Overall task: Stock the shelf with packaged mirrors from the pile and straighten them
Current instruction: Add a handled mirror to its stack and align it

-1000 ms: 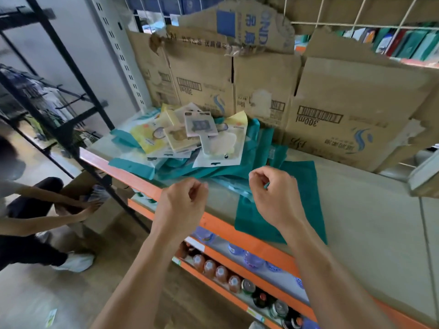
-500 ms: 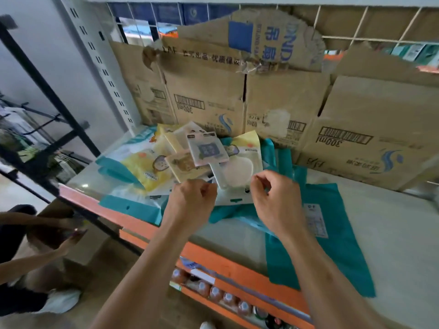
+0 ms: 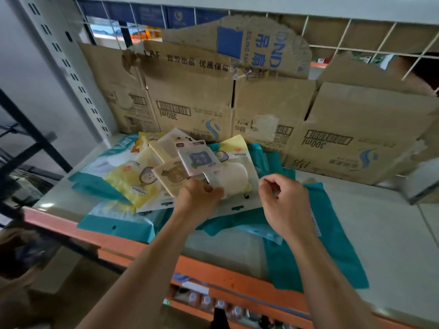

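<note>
Head camera shows the shelf from above, and I read it from the left side. The pile of packaged mirrors lies at the left end of the shelf board, on top of teal bags, and just in front of the cardboard boxes that stand along the back. One second ago both hands hung curled in the air in front of the orange shelf edge, touching nothing. Now the left hand has arrived at the pile: its fingers are curled under the near edge of the beige packet and the thumb presses on top, close to the handle of the grey-blue mirror pack that lies over it. The right hand has also come forward and hovers just beside the right edge of the white packet. Its fingers are curled and the thumb is near the forefinger, but I cannot tell if they pinch something thin or nothing. I judge that reaching is finished and picking has begun. No packet is lifted yet, and the bare board to the right seems the place where the mirrors must go in a straight row.
</note>
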